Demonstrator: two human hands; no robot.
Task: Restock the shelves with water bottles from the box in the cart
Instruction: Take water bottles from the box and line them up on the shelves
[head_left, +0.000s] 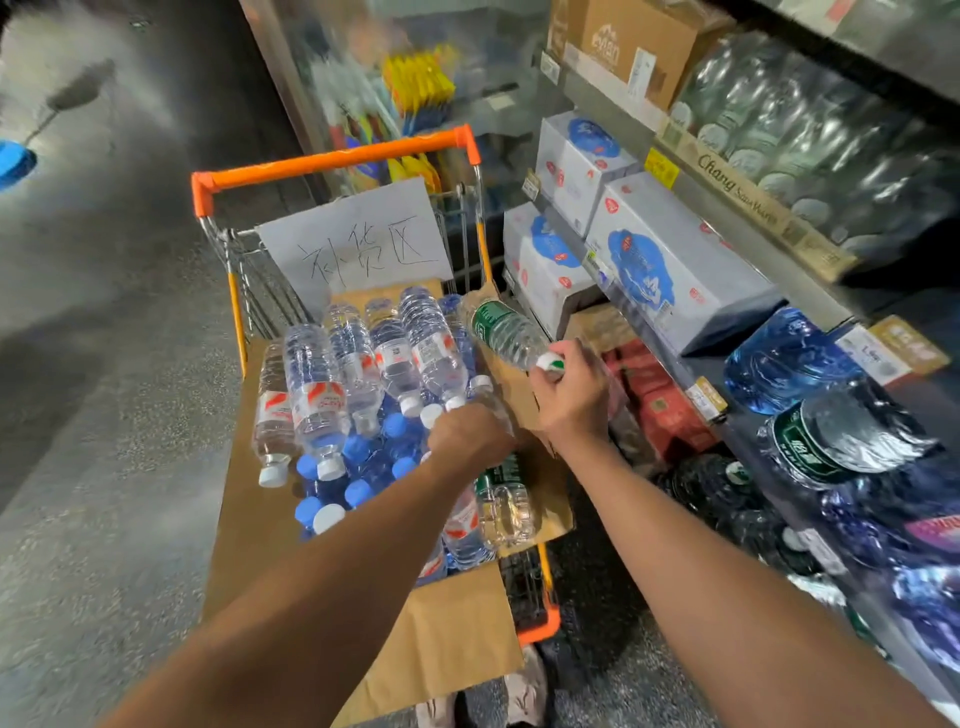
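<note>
Green-label bottle (503, 328) held by its cap end, above the right edge of the box (457, 618) in the cart (332, 161). Long axis lying nearly flat, pointing away and to the left from the grip, with the base far from the body and the white-green cap toward the right hand (569, 395). Fingers of the right hand curled around the cap and neck, so grasping the bottle at one end only. The shelves (691, 374) just to the right of this hand, so nearer to the right arm than to the left.

Probably needed for the coming move: swinging the base rightward and turning the bottle upright, because the body hangs out to the wrong side of the grip.

Left hand (467, 434) lower, down among the bottles in the box, fingers curled over a clear bottle (488, 400) with a white cap. Cannot tell whether really gripped or only touched, because the fingers are hidden behind the back of the hand.
</note>
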